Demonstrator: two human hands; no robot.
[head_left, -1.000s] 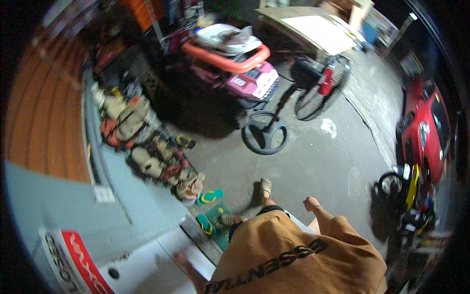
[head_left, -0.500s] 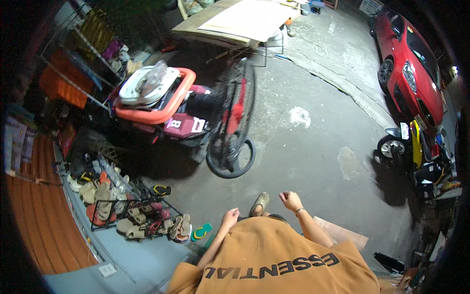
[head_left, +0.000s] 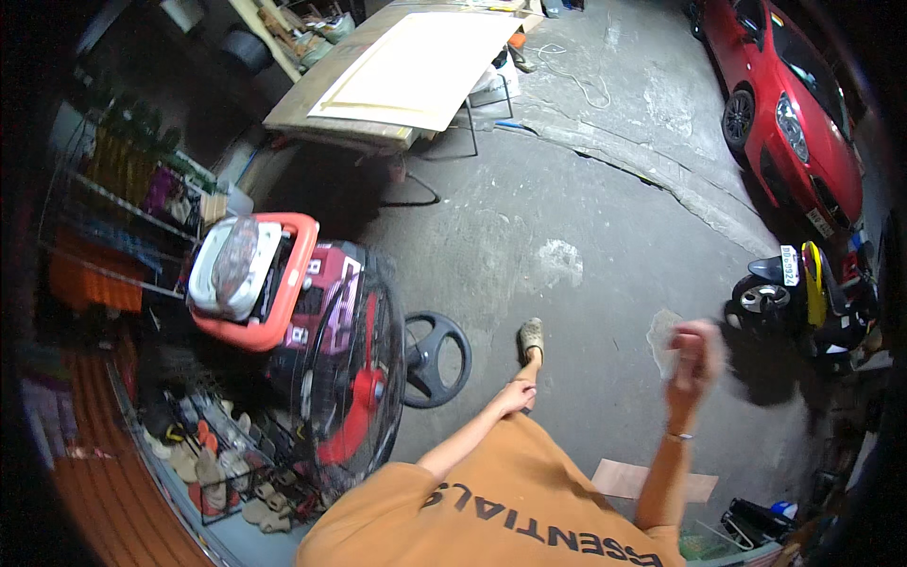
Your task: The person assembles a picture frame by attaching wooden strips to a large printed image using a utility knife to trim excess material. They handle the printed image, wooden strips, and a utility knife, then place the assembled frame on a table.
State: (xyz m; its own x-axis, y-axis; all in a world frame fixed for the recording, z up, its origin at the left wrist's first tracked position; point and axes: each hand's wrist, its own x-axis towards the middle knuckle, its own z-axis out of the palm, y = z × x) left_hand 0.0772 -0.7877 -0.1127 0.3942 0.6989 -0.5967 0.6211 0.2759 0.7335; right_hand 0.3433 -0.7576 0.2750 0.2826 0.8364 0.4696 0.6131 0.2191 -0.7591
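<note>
My left hand [head_left: 517, 397] hangs low in front of my body, above my foot in a beige clog [head_left: 532, 340]. Its fingers look curled in, and nothing shows in them. Out to the right, my right hand [head_left: 694, 354] is raised over the concrete floor, with a band on the wrist. Motion smears its fingers, and no object can be made out in it. Nearest to my left hand is a black steering wheel [head_left: 437, 359], beside a large fan [head_left: 364, 397] with red blades behind a dark cage.
Left of the fan stands a maroon ride-on toy [head_left: 326, 283] with an orange-and-white ring-shaped frame [head_left: 283, 321] on top. Shoes [head_left: 213, 472] fill a rack at lower left. Ahead, a table [head_left: 293, 113] bears a white panel [head_left: 425, 71]. A red car [head_left: 794, 123] and a yellow-black motorcycle [head_left: 811, 283] stand right.
I have stepped forward and turned, so the fan and table shift in view. My left hand has moved in toward my middle; my right hand has swung outward to the right.
</note>
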